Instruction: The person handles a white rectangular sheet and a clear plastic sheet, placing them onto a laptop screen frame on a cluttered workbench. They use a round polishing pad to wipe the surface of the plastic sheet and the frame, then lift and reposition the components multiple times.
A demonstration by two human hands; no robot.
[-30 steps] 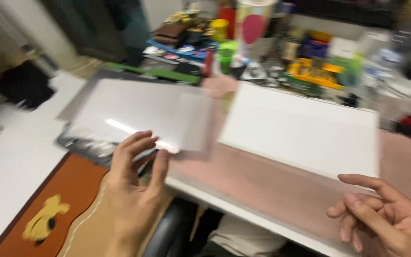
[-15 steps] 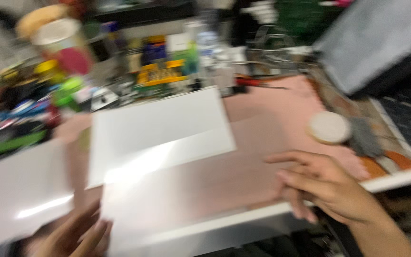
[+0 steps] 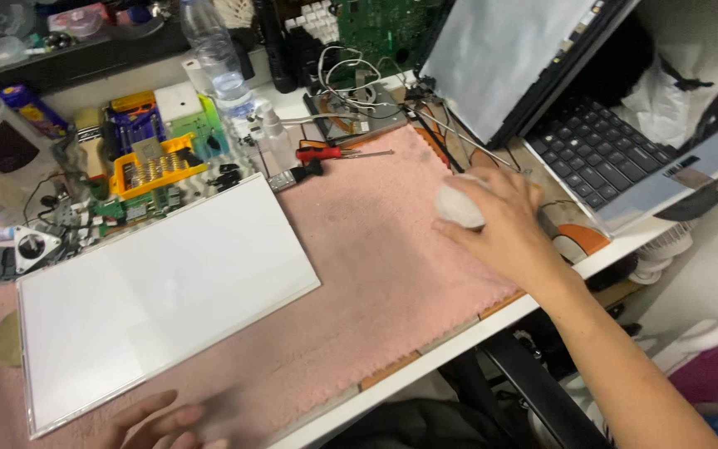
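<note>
My right hand [image 3: 504, 224] is reaching out across the desk and closing its fingers around a small white round pad [image 3: 461, 206], sitting at the far right edge of the pink mat [image 3: 376, 258], right by the open laptop [image 3: 592, 158]. Arm's coming in from the lower right, wrist pretty flat, palm down, fingers curled over the top of the pad, so I'm grasping it, not just resting on it.

What I'm worrying about: there are loose wires [image 3: 450, 137] running just behind my knuckles, and the laptop's screen [image 3: 508, 58] is leaning there half detached. If I'm lifting carelessly I could be snagging a wire and tugging that screen over. A red screwdriver [image 3: 334, 154] is lying near too, easy to knock.

My left hand [image 3: 164, 420] is hanging low at the front edge of the mat, blurry, fingers spread loose and holding nothing as far as I can tell. It's just beside the corner of the big white panel [image 3: 159, 291] lying flat on the mat, and a bump from it could be sliding the panel toward the parts clutter [image 3: 139, 166] behind.
</note>
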